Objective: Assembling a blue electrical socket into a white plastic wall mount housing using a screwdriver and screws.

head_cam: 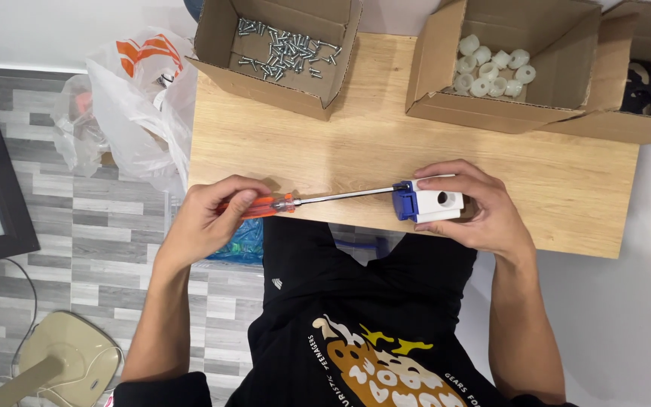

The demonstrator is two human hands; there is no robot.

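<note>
- The left hand [209, 215] was closed around the orange translucent handle of a screwdriver [295, 202] with a thin steel shaft, just off the near edge of the bench [371, 136]
- The shaft ran nearly level to the right, its tip meeting the blue end of a small white and blue plastic block [429, 203]
- The right hand [484, 211] was wrapped around that block from the far side, fingers curled over its top and thumb beneath, holding it at the near edge of the light wooden bench
- At the back of the bench stood an open cardboard box of silver screws [284, 49] on the left
- To its right stood an open cardboard box of white plastic rollers [495, 71]
- A third cardboard box [642, 83] sat at the far right with dark parts inside, too hidden to make out
- A white plastic bag [137, 105] hung beside the left end of the bench
</note>
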